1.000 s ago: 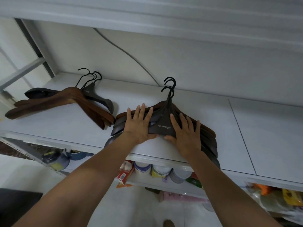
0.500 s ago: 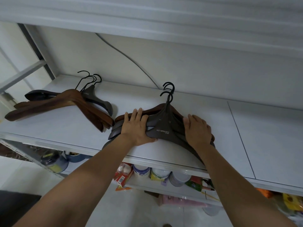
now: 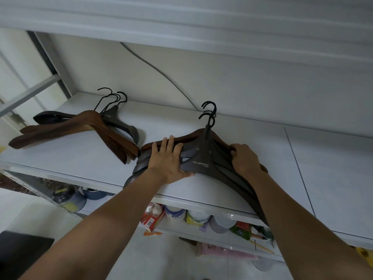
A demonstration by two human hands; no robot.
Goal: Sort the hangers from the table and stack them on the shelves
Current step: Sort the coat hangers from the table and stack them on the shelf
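A stack of dark grey and brown hangers (image 3: 203, 158) lies flat on the white shelf (image 3: 80, 156), black hooks pointing to the back wall. My left hand (image 3: 168, 160) lies over the stack's left arms, fingers spread on top and thumb under the front edge. My right hand (image 3: 245, 158) curls its fingers over the stack's right arms. The right ends of the hangers stick out past the shelf's front edge. A second pile of brown and dark hangers (image 3: 80, 128) lies on the left of the same shelf.
A grey cable (image 3: 161, 77) runs down the back wall. The shelf above (image 3: 201, 27) hangs low overhead. The shelf below holds tins, jars and packets (image 3: 193, 217). Bare shelf surface stretches to the right of the stack (image 3: 333, 168).
My right hand slid from the stack's front edge up onto its right arms and curled its fingers over them. The stack shifted slightly toward the back. My left hand stayed on the left arms.
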